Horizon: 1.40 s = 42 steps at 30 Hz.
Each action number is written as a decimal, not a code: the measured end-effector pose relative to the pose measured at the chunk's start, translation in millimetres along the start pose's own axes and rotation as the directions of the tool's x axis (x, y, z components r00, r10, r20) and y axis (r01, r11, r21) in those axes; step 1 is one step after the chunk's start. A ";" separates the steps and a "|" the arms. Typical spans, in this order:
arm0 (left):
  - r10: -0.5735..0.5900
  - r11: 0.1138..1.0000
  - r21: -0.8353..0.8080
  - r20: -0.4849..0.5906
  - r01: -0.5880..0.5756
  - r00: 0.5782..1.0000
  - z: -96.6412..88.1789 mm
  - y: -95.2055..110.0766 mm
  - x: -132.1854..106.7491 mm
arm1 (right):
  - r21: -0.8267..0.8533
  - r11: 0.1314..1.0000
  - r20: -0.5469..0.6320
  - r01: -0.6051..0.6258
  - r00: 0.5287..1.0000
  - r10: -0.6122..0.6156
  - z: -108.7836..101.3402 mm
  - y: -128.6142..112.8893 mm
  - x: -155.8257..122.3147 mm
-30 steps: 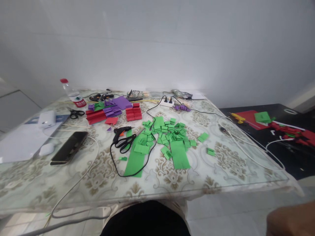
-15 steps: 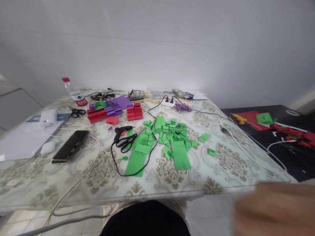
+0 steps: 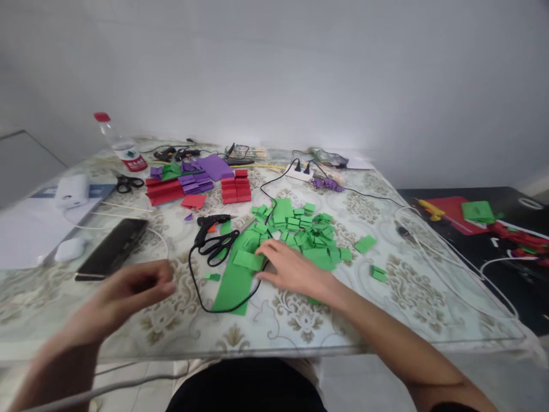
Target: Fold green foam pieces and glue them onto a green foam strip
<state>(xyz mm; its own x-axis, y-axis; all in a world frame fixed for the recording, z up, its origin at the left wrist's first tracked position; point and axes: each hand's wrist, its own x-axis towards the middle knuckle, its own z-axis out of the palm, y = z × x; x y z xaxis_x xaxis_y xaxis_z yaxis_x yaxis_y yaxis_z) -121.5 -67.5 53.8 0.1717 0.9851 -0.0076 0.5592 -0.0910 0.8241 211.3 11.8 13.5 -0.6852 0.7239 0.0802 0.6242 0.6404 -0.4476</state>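
The right hand (image 3: 291, 268), fingers part-curled, is at a folded green piece (image 3: 247, 261); I cannot tell whether it grips. The left hand (image 3: 131, 290), half-open and empty, hovers near a phone (image 3: 112, 249). The piece overlaps a green strip (image 3: 231, 290) on the surface (image 3: 266, 329), beside black scissors (image 3: 218, 247).

Muted light glows palest low on the wall (image 3: 274, 117), fine detail slightly blurred

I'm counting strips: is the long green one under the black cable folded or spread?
Spread, where visible: the strip lies flat; green pieces hide its far end.
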 end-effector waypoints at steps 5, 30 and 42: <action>0.133 0.978 0.153 0.047 -0.139 0.990 58.6 -2.8 49.6 | 0.033 0.997 -0.050 0.063 0.997 -0.062 32.6 -1.6 8.4; 0.059 0.840 -0.539 0.216 0.068 0.975 112.3 -3.6 109.7 | 0.977 0.175 0.046 -0.118 0.928 0.370 31.7 8.1 12.3; 0.092 0.950 -0.311 0.312 0.010 0.946 122.3 -0.1 102.8 | 0.899 0.438 -0.190 -0.031 0.872 0.451 41.4 6.4 12.8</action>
<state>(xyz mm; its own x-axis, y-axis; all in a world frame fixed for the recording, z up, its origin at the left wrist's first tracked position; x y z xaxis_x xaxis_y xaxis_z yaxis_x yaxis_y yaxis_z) -4.7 15.9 -16.3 0.4666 0.8778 -0.1081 0.2809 -0.0313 0.9592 191.0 14.5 -25.2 -0.2448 0.9689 0.0369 -0.0427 0.0273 -0.9987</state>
